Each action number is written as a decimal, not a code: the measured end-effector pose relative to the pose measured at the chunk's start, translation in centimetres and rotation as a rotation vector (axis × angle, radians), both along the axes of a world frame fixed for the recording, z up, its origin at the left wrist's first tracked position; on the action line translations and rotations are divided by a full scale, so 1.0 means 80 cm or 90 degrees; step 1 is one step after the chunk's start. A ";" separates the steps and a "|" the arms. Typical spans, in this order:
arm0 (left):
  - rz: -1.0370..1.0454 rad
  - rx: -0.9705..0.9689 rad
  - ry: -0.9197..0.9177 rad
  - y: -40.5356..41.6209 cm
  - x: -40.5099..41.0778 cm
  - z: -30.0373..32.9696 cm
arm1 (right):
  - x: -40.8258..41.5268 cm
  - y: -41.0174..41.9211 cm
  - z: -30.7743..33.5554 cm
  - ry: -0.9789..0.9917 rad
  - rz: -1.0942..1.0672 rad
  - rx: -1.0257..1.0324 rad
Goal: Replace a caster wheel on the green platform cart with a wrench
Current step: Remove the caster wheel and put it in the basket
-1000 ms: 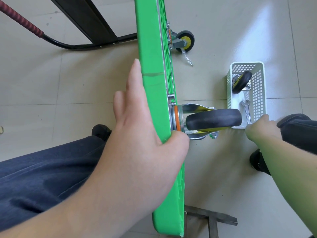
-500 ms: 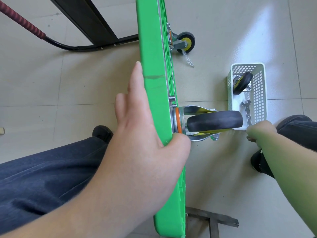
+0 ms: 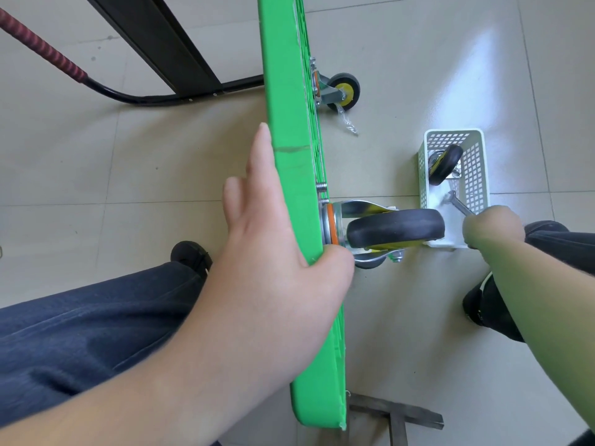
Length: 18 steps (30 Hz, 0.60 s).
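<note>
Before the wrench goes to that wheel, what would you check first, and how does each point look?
1. Cart steadied on its edge: ok, left hand lies flat against it, thumb hooked over.
2. Wrench in hand: ok, right hand grips it, head tilted up over the basket.
3. Spare wheel ready: ok, in the basket.
4. Old wheel reachable: ok, sticks out sideways.
5. Mounting nuts visible: cannot tell, hidden by the fork.
</note>
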<state>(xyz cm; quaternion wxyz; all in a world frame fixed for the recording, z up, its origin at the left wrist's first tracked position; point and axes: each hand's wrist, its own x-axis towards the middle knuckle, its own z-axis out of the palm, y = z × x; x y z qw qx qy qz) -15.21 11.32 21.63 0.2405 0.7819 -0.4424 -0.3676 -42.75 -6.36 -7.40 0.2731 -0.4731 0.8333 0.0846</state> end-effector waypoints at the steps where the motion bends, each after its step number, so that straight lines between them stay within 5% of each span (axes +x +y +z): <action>1: 0.015 0.015 0.018 -0.001 -0.001 0.003 | 0.001 -0.004 0.006 0.007 0.028 -0.003; 18: 0.003 -0.019 0.035 0.000 0.004 -0.010 | 0.007 -0.048 0.161 -0.017 0.191 -0.030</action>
